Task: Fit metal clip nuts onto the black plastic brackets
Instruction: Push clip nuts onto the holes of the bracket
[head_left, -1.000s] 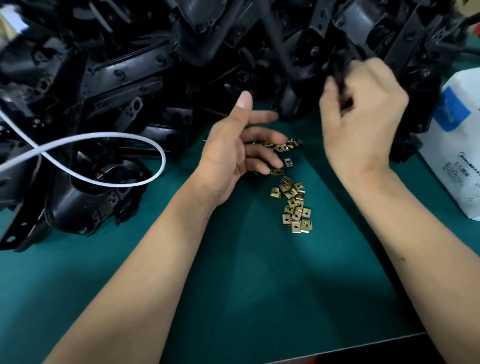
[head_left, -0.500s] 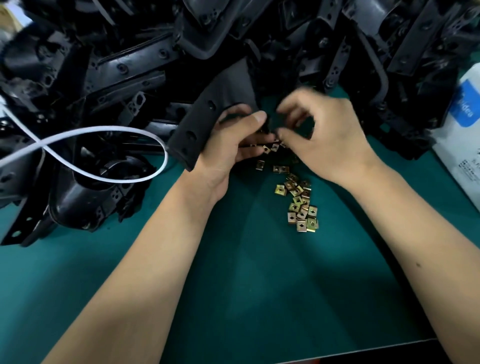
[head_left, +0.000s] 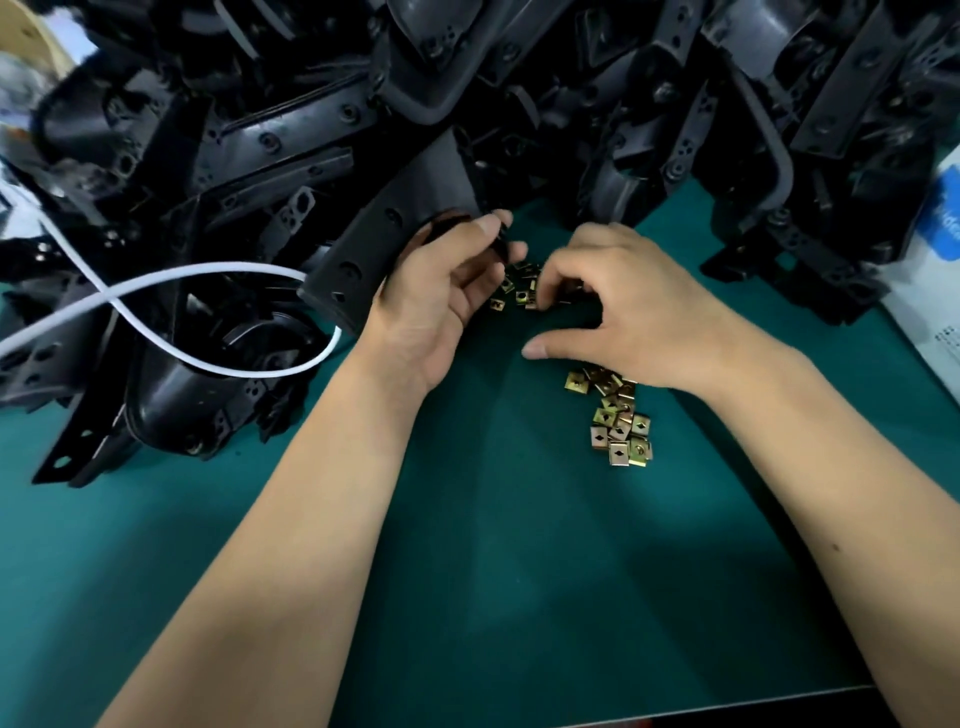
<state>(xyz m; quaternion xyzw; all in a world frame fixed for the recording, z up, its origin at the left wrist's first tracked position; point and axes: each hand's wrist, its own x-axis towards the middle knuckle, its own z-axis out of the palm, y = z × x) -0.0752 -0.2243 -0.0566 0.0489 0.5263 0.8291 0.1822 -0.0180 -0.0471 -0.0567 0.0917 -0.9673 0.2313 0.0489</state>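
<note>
From where I sit, my left hand (head_left: 441, 291) has its fingers curled round the near end of a black bracket (head_left: 384, 244), which slants up and away into the big heap of brackets (head_left: 519, 104) at the back of the green mat (head_left: 519, 571). My right hand (head_left: 623, 317) hovers low over the clip nuts (head_left: 618, 421), fingers bent down onto the small cluster lying between the two hands and thumb stretched out toward me; I cannot tell whether it already has a nut pinched, since the fingertips hide it. The rest of the nuts trail in a loose line under and below the right wrist. My worry is the pick itself: the nuts lie touching and overlapping, so I could lift two at once or flick neighbours across the mat. The wrist is just above the lower trail and may sweep it. The bracket leans against the heap, so tugging it free might bring other parts sliding onto the nuts. A white cord (head_left: 208, 322) loops just beside the bracket's lower end and could snag. And a nut offered skewed to the bracket's edge would likely jam or spring off.
</note>
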